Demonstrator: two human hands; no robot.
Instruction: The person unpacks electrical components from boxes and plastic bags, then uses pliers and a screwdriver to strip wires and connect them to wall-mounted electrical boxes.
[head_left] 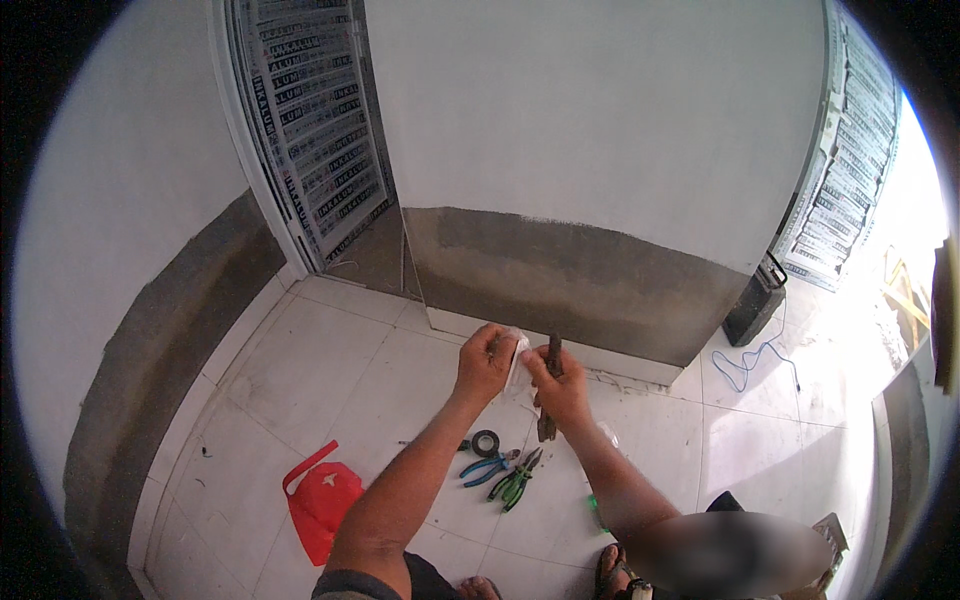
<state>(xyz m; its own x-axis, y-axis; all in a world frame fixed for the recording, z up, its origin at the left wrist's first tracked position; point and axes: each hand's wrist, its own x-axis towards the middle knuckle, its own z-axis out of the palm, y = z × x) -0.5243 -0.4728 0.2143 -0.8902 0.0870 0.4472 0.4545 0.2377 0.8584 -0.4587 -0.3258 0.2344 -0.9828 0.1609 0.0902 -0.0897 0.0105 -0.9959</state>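
We hold a small white packet (517,352) pinched in our left hand (485,360) while our right hand (560,390) grips a dark tool (550,390) beside it, so the work looks barely begun, with the blue-handled pliers (487,467), green-handled pliers (515,482) and tape roll (485,442) untouched on the floor (320,370).

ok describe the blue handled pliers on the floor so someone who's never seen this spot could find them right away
Start at the white tiled floor below the grey-banded wall, just beneath the person's two hands. There lie a roll of black tape and two hand tools side by side. The blue-handled pliers are the left tool, next to the green-handled pair.
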